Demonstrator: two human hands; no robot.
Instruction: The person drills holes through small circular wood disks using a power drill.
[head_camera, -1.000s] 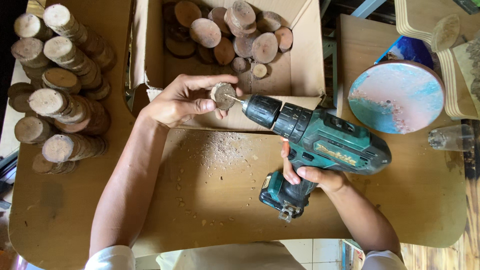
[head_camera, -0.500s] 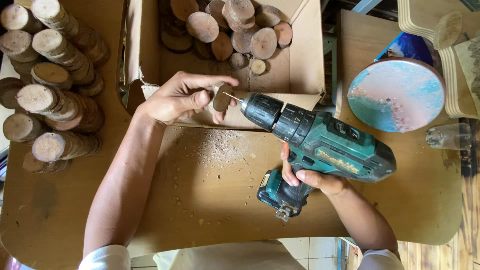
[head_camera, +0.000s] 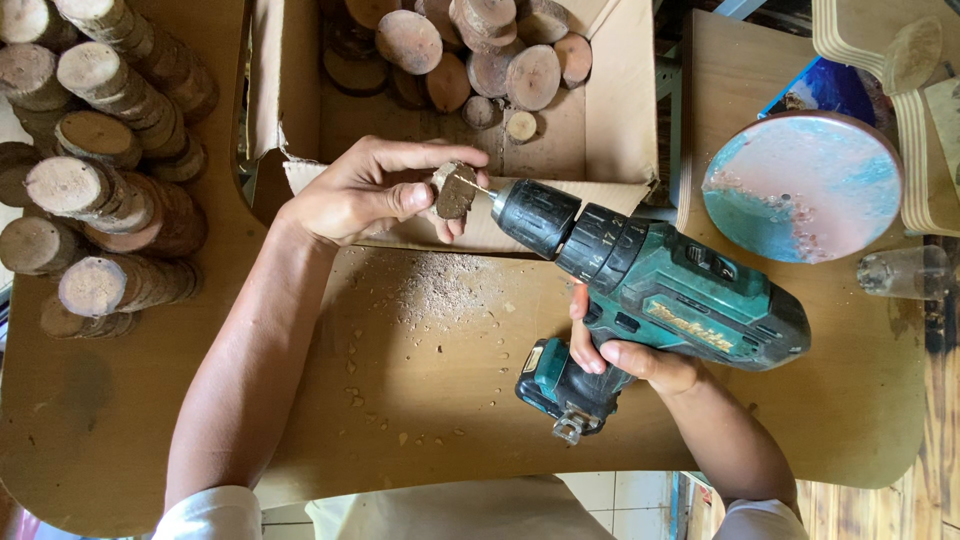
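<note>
My left hand (head_camera: 365, 190) pinches a small round wood slice (head_camera: 455, 190) between thumb and fingers, held just above the front flap of a cardboard box (head_camera: 610, 110). My right hand (head_camera: 625, 355) grips the handle of a teal and black cordless drill (head_camera: 660, 290). The drill bit touches the edge of the slice. Sawdust and wood chips (head_camera: 435, 290) lie on the wooden table (head_camera: 420, 420) below the hands.
Stacks of round wood slices (head_camera: 95, 170) fill the table's left side. More slices (head_camera: 470, 50) lie inside the box. A round pink and teal resin disc (head_camera: 805, 185) and a small clear glass jar (head_camera: 905, 272) rest at the right, beside curved plywood pieces (head_camera: 925, 150).
The view has shifted slightly. The left hand's grip on the slice has turned a little, and the drill bit stays against the slice.
</note>
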